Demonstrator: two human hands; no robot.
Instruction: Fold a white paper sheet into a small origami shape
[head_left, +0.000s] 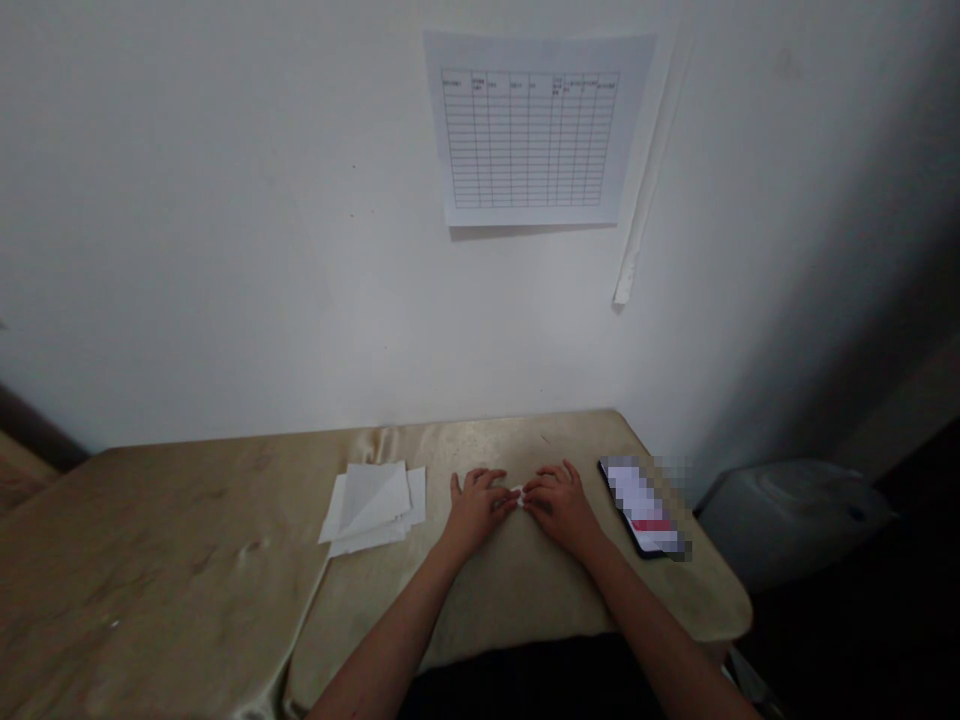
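My left hand (477,506) and my right hand (559,503) meet on the table's beige cloth (187,560), fingertips together. Between them they pinch a small white piece of paper (517,493), mostly hidden by the fingers. Both hands have their fingers curled. A stack of white paper sheets (373,506) lies just left of my left hand. A phone (643,508) with a lit screen lies just right of my right hand, near the table's right edge.
The table stands against a white wall. A printed grid sheet (531,130) hangs on the wall above. A grey rounded container (787,515) sits on the floor to the right of the table. The table's left half is bare cloth.
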